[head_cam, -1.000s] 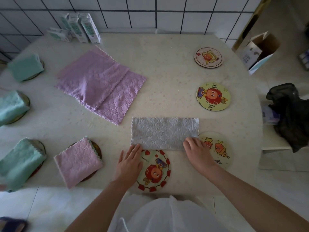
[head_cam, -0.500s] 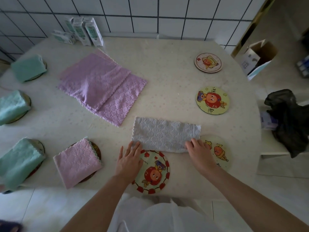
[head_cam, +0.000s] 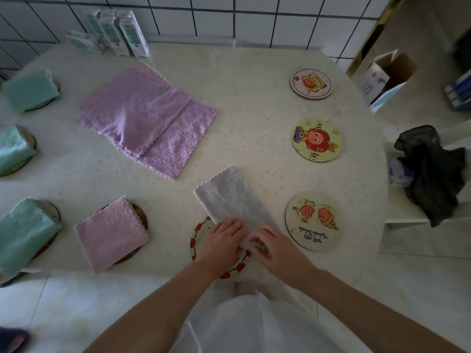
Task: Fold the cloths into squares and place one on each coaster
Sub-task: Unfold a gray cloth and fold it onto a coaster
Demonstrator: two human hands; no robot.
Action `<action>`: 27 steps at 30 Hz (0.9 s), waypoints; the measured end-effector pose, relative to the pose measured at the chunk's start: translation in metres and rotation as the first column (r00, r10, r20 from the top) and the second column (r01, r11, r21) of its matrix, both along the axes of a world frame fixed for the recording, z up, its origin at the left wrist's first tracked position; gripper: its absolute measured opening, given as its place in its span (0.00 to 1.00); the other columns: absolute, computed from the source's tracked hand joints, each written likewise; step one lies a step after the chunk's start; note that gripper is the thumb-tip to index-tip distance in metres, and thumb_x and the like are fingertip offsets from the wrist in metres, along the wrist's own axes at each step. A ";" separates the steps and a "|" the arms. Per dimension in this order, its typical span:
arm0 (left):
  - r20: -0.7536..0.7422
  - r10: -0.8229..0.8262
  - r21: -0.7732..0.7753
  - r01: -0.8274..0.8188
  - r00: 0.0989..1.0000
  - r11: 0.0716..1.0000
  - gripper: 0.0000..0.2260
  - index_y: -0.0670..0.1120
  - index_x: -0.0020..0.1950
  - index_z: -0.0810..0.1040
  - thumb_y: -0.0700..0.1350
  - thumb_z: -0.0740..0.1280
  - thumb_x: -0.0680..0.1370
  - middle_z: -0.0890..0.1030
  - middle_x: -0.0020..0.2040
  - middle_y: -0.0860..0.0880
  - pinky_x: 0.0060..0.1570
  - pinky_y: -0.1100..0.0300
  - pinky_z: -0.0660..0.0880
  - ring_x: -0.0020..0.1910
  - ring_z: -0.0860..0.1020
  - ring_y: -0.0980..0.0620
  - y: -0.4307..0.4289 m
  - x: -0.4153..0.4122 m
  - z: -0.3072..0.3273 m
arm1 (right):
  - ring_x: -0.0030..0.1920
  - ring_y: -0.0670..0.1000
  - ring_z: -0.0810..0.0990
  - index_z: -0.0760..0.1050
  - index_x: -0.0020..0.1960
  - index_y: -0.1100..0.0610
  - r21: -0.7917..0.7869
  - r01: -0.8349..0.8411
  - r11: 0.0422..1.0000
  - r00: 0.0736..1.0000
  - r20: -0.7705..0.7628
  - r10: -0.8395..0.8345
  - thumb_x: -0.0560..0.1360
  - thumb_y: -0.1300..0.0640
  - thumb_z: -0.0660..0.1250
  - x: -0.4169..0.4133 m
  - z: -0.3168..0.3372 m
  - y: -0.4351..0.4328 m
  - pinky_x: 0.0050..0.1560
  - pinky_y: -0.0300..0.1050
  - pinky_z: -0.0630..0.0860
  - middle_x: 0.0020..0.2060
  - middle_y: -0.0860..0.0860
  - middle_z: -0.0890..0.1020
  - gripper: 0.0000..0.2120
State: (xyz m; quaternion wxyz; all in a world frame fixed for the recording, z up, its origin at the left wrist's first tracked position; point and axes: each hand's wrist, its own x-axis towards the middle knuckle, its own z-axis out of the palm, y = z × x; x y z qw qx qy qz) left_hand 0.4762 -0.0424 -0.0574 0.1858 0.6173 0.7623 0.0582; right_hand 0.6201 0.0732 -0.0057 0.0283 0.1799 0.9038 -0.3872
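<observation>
A grey cloth (head_cam: pixel 230 197), folded into a long strip, lies slanted from the table's middle toward me. Its near end rests over a red-rimmed coaster (head_cam: pixel 201 231). My left hand (head_cam: pixel 220 242) and my right hand (head_cam: pixel 274 247) both grip that near end. Three bare coasters sit to the right: one with two orange figures (head_cam: pixel 313 221), a yellow one (head_cam: pixel 316 140), and a pink-rimmed one (head_cam: pixel 311 83). A folded purple cloth (head_cam: pixel 109 231) covers a coaster at the near left. Folded green cloths (head_cam: pixel 21 231) (head_cam: pixel 11 146) (head_cam: pixel 29 90) cover coasters along the left edge.
Two unfolded purple cloths (head_cam: pixel 145 121) lie overlapped at the table's middle left. Small cartons (head_cam: pixel 119 31) stand by the tiled wall at the back. A dark bag (head_cam: pixel 430 171) sits on a stool at the right, and an open cardboard box (head_cam: pixel 384 75) stands beyond it.
The grey strip lay sideways across the table edge; both hands have swung it round so that it points away from me. My hands have come together at its near end.
</observation>
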 end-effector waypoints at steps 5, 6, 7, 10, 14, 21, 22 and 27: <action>0.045 -0.045 0.044 0.043 0.998 0.998 0.19 0.48 0.62 0.79 0.48 0.69 0.72 0.79 0.63 0.49 0.61 0.50 0.71 0.65 0.75 0.47 -0.021 -0.004 -0.004 | 0.49 0.44 0.75 0.73 0.62 0.55 0.119 -0.071 0.990 0.997 0.042 0.067 0.80 0.54 0.57 0.001 -0.004 0.019 0.52 0.41 0.76 0.55 0.48 0.74 0.13; 0.096 -0.050 0.023 0.048 0.994 0.999 0.22 0.48 0.65 0.77 0.46 0.72 0.71 0.77 0.66 0.48 0.63 0.49 0.69 0.67 0.72 0.46 -0.027 -0.005 -0.006 | 0.54 0.46 0.75 0.72 0.64 0.55 0.183 -0.141 0.973 0.989 0.064 0.131 0.79 0.58 0.59 0.001 -0.008 0.023 0.55 0.42 0.75 0.58 0.49 0.74 0.15; 0.141 -0.050 0.012 0.049 0.989 0.999 0.24 0.47 0.66 0.76 0.45 0.73 0.71 0.75 0.68 0.47 0.65 0.49 0.67 0.69 0.70 0.45 -0.032 -0.006 -0.006 | 0.59 0.49 0.73 0.70 0.67 0.55 0.232 -0.224 0.947 0.973 0.099 0.206 0.77 0.62 0.62 0.002 -0.013 0.027 0.58 0.44 0.75 0.62 0.50 0.73 0.19; 0.189 -0.021 0.017 0.018 0.982 1.000 0.24 0.46 0.70 0.72 0.47 0.69 0.74 0.69 0.72 0.46 0.70 0.51 0.57 0.73 0.63 0.47 -0.044 -0.006 -0.007 | 0.68 0.51 0.68 0.65 0.72 0.54 0.311 -0.432 0.846 0.901 0.174 0.396 0.71 0.71 0.63 0.005 -0.029 0.031 0.64 0.46 0.71 0.69 0.51 0.69 0.31; 0.238 0.030 0.015 -0.034 0.971 0.999 0.22 0.45 0.71 0.70 0.48 0.60 0.77 0.66 0.74 0.48 0.72 0.53 0.47 0.75 0.58 0.50 -0.051 -0.003 -0.008 | 0.72 0.51 0.63 0.62 0.73 0.52 0.334 -0.527 0.782 0.850 0.215 0.481 0.70 0.73 0.62 0.014 -0.042 0.038 0.66 0.49 0.69 0.73 0.50 0.64 0.35; 0.521 0.285 -0.081 -0.286 0.805 0.955 0.18 0.46 0.68 0.73 0.40 0.65 0.78 0.69 0.71 0.52 0.69 0.71 0.53 0.69 0.60 0.63 -0.046 -0.005 0.005 | 0.69 0.49 0.68 0.60 0.73 0.49 0.311 -0.480 0.820 0.877 0.205 0.435 0.71 0.68 0.63 0.023 -0.057 0.051 0.65 0.47 0.71 0.72 0.47 0.65 0.34; 0.535 0.340 -0.110 -0.335 0.774 0.936 0.17 0.47 0.68 0.74 0.39 0.63 0.79 0.71 0.69 0.54 0.67 0.72 0.57 0.67 0.63 0.64 -0.045 -0.006 0.008 | 0.69 0.49 0.68 0.60 0.73 0.49 0.291 -0.478 0.829 0.877 0.209 0.433 0.72 0.65 0.65 0.022 -0.059 0.052 0.65 0.46 0.71 0.71 0.47 0.66 0.33; 0.526 0.584 -0.265 -0.533 0.618 0.803 0.14 0.48 0.56 0.81 0.51 0.59 0.81 0.83 0.50 0.51 0.53 0.55 0.78 0.48 0.81 0.54 -0.031 -0.015 0.017 | 0.63 0.42 0.70 0.62 0.73 0.45 -0.071 -0.255 0.964 0.944 0.197 0.264 0.72 0.45 0.70 0.003 -0.056 0.060 0.64 0.41 0.70 0.66 0.43 0.72 0.32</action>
